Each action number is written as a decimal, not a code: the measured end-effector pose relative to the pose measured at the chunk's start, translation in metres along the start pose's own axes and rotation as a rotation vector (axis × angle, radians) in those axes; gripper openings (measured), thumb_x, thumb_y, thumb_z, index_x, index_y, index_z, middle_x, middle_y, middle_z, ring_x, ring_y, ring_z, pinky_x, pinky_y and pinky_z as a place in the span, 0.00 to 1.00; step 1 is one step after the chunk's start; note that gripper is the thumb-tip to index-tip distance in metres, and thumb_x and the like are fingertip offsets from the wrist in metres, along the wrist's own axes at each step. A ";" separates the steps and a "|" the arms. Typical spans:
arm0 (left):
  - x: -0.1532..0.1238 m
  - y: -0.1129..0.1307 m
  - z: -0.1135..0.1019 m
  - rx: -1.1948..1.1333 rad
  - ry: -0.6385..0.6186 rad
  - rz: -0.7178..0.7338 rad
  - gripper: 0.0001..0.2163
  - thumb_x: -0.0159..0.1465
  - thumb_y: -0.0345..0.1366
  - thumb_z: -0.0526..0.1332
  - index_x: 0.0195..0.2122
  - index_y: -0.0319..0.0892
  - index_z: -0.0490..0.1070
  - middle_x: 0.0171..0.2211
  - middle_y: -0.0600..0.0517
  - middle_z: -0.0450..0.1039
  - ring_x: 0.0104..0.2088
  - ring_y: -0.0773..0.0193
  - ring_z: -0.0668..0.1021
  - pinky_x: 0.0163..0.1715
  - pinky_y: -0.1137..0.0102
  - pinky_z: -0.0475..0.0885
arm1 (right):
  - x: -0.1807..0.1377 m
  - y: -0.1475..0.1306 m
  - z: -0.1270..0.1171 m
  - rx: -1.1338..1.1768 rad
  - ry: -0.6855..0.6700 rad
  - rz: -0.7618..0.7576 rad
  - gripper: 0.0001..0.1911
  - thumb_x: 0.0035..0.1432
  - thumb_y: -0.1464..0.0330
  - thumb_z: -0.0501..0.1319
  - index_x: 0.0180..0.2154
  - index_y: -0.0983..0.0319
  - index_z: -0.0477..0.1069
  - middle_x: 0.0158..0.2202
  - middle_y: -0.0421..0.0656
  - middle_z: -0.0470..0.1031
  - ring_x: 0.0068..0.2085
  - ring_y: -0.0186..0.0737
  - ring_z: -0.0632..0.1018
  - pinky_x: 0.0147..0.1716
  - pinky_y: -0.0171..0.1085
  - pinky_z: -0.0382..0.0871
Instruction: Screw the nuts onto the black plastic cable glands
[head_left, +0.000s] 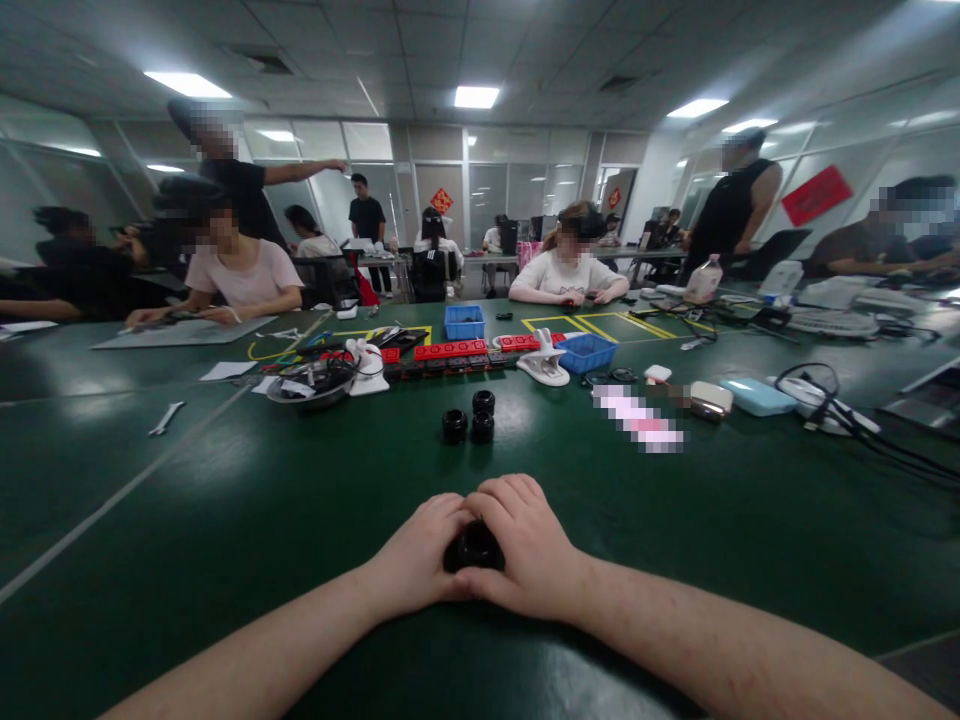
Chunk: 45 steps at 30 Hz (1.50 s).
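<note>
Two hands, the left hand (411,550) cupping from its side and the right hand (534,545) curled opposite with the thumb in front, are wrapped around a glossy black, squat round piece (480,548), apparently hard plastic, low over the dark green tabletop (637,520); whether it touches down is hidden. It looks stiff, fairly light and perhaps slippery on its sheen, so opposed pressure on its rounded side wall seems the surest hold. Farther out, three similar black round pieces (454,426) stand clustered on the tabletop.
</note>
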<state>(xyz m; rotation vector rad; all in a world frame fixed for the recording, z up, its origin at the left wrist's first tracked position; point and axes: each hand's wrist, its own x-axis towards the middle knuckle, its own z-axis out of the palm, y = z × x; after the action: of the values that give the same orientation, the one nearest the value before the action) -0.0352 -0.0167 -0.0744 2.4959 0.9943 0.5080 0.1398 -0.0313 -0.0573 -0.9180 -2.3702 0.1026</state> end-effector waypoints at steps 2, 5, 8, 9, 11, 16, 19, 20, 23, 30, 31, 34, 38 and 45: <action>0.001 -0.002 0.000 -0.016 -0.006 0.001 0.23 0.48 0.43 0.67 0.44 0.41 0.66 0.44 0.48 0.68 0.46 0.54 0.68 0.50 0.59 0.62 | 0.001 0.001 0.004 -0.041 -0.038 0.013 0.23 0.47 0.53 0.60 0.38 0.64 0.68 0.37 0.46 0.69 0.38 0.43 0.65 0.40 0.46 0.57; 0.001 -0.008 0.001 -0.039 -0.014 0.002 0.21 0.49 0.42 0.66 0.44 0.42 0.66 0.44 0.49 0.67 0.46 0.56 0.69 0.50 0.61 0.62 | 0.001 0.003 0.006 -0.040 -0.052 -0.043 0.16 0.51 0.58 0.58 0.37 0.61 0.70 0.35 0.44 0.70 0.37 0.41 0.65 0.40 0.44 0.56; 0.002 -0.011 0.003 -0.044 -0.011 0.011 0.20 0.49 0.37 0.66 0.44 0.43 0.66 0.44 0.50 0.67 0.46 0.56 0.68 0.50 0.62 0.61 | 0.002 0.003 0.005 0.025 -0.056 -0.124 0.13 0.52 0.64 0.56 0.39 0.62 0.70 0.36 0.44 0.71 0.38 0.40 0.65 0.39 0.43 0.57; 0.002 -0.010 0.003 -0.045 -0.007 0.012 0.20 0.48 0.37 0.66 0.44 0.43 0.66 0.43 0.50 0.67 0.46 0.56 0.68 0.49 0.62 0.61 | 0.002 0.004 0.004 0.054 -0.064 -0.151 0.13 0.52 0.65 0.56 0.40 0.62 0.70 0.37 0.44 0.71 0.38 0.40 0.66 0.39 0.42 0.57; 0.003 -0.009 0.002 -0.048 -0.002 0.005 0.20 0.47 0.37 0.66 0.42 0.43 0.67 0.42 0.50 0.68 0.44 0.57 0.69 0.48 0.63 0.63 | 0.002 0.005 0.001 0.115 -0.083 -0.199 0.14 0.50 0.69 0.55 0.40 0.62 0.70 0.39 0.43 0.72 0.40 0.40 0.66 0.41 0.41 0.58; 0.003 -0.005 0.000 -0.058 -0.006 0.009 0.19 0.48 0.41 0.67 0.41 0.42 0.68 0.40 0.50 0.68 0.43 0.56 0.70 0.46 0.63 0.64 | -0.001 0.009 0.001 0.234 -0.102 -0.358 0.11 0.48 0.71 0.52 0.32 0.59 0.71 0.40 0.36 0.74 0.46 0.38 0.66 0.53 0.45 0.49; 0.003 -0.007 0.001 -0.058 -0.002 0.005 0.22 0.46 0.40 0.68 0.41 0.42 0.68 0.41 0.49 0.68 0.43 0.56 0.69 0.46 0.63 0.64 | -0.003 0.012 0.001 0.276 -0.055 -0.379 0.10 0.48 0.72 0.51 0.29 0.58 0.70 0.38 0.35 0.75 0.48 0.37 0.67 0.58 0.46 0.40; 0.003 -0.007 0.002 -0.057 -0.004 0.002 0.22 0.45 0.40 0.69 0.41 0.41 0.68 0.41 0.49 0.68 0.43 0.56 0.69 0.46 0.63 0.64 | -0.004 0.012 0.000 0.285 -0.041 -0.383 0.10 0.49 0.72 0.51 0.28 0.59 0.70 0.37 0.34 0.76 0.49 0.36 0.67 0.58 0.46 0.39; 0.004 -0.009 0.002 -0.051 -0.009 0.002 0.23 0.45 0.41 0.69 0.42 0.41 0.68 0.40 0.49 0.68 0.43 0.56 0.69 0.46 0.63 0.64 | -0.004 0.010 -0.007 0.276 -0.056 -0.404 0.12 0.47 0.74 0.50 0.30 0.58 0.71 0.37 0.34 0.76 0.51 0.38 0.66 0.59 0.48 0.37; 0.002 -0.011 0.000 -0.055 -0.027 0.011 0.25 0.46 0.49 0.67 0.42 0.43 0.68 0.41 0.49 0.68 0.43 0.55 0.69 0.47 0.60 0.63 | -0.002 0.007 -0.009 0.213 0.014 -0.098 0.18 0.50 0.64 0.56 0.43 0.65 0.67 0.41 0.47 0.71 0.43 0.43 0.68 0.50 0.49 0.55; 0.002 -0.010 0.000 -0.055 -0.029 0.002 0.25 0.46 0.50 0.67 0.41 0.42 0.68 0.42 0.49 0.68 0.44 0.55 0.69 0.47 0.60 0.63 | -0.001 0.007 -0.005 0.196 0.015 -0.028 0.21 0.49 0.59 0.58 0.42 0.66 0.66 0.40 0.48 0.70 0.41 0.44 0.68 0.46 0.48 0.57; 0.002 -0.009 0.000 -0.060 -0.037 -0.003 0.25 0.46 0.49 0.67 0.41 0.42 0.68 0.42 0.48 0.68 0.44 0.54 0.69 0.47 0.60 0.63 | 0.000 0.008 0.003 0.122 -0.023 0.078 0.24 0.46 0.53 0.60 0.39 0.64 0.68 0.37 0.46 0.70 0.38 0.43 0.67 0.42 0.46 0.58; 0.003 -0.008 0.000 -0.074 -0.025 0.004 0.20 0.49 0.41 0.67 0.42 0.42 0.67 0.43 0.49 0.67 0.44 0.56 0.69 0.48 0.62 0.63 | 0.001 0.004 0.002 0.054 -0.088 0.039 0.15 0.48 0.60 0.60 0.38 0.60 0.70 0.35 0.43 0.70 0.38 0.41 0.65 0.41 0.44 0.55; 0.004 -0.007 -0.001 -0.073 -0.027 -0.016 0.21 0.46 0.38 0.68 0.42 0.43 0.68 0.41 0.50 0.67 0.43 0.57 0.69 0.46 0.64 0.63 | 0.003 0.004 -0.006 0.114 -0.144 -0.172 0.17 0.47 0.69 0.55 0.41 0.59 0.72 0.40 0.42 0.71 0.41 0.42 0.64 0.44 0.44 0.55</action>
<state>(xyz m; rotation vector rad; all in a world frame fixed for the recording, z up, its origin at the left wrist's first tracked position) -0.0374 -0.0091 -0.0761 2.4222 0.9679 0.4953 0.1439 -0.0276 -0.0517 -0.6705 -2.5356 0.2408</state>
